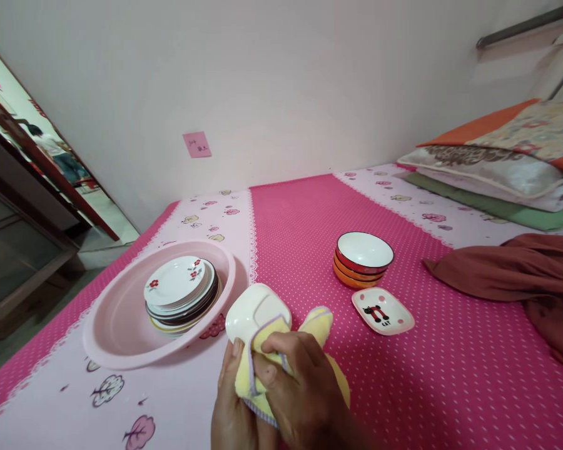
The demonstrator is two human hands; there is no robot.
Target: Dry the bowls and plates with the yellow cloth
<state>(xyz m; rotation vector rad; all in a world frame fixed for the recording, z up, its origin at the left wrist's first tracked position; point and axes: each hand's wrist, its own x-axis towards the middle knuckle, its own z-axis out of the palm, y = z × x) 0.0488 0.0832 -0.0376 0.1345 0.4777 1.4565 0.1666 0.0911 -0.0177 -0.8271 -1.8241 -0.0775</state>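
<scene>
Now your left hand clamps its fingers on the white dish near the pink basin, likely so it won't slip while your right hand pinches the yellow cloth against it.

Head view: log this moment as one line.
left hand: holds white dish; right hand: holds yellow cloth against dish; pink basin: stacked plates; bowls: stacked

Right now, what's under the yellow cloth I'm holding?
The white dish: its far part shows beyond the yellow cloth. The near part is covered by the cloth and your hands, so I can't see its surface there.
</scene>
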